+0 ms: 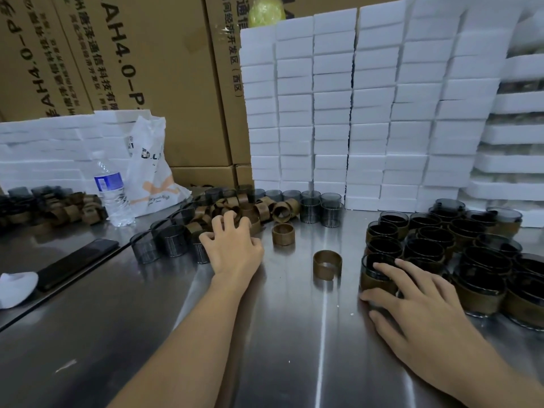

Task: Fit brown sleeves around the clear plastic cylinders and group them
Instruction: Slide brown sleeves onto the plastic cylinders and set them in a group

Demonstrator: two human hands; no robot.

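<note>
My right hand (424, 313) holds a sleeved cylinder (376, 275) at the near left corner of a group of sleeved cylinders (471, 254) on the right; fingers lie over its rim, the thumb against its side. My left hand (232, 245) reaches into a pile of loose brown sleeves (235, 210), fingers curled; what they hold is hidden. Bare clear cylinders (164, 242) stand just left of that hand, and more bare cylinders (321, 207) stand behind the pile. Two single sleeves, a closed sleeve (283, 234) and a split sleeve (327, 265), sit on the steel table (294, 334) between my hands.
Stacks of white foam blocks (368, 113) rise at the back right, cardboard boxes (147, 69) behind. A water bottle (113, 192), a white plastic bag (150, 172), a black phone (79, 260), white cloth (16, 288) and another pile of sleeves and cylinders (53, 207) lie on the left.
</note>
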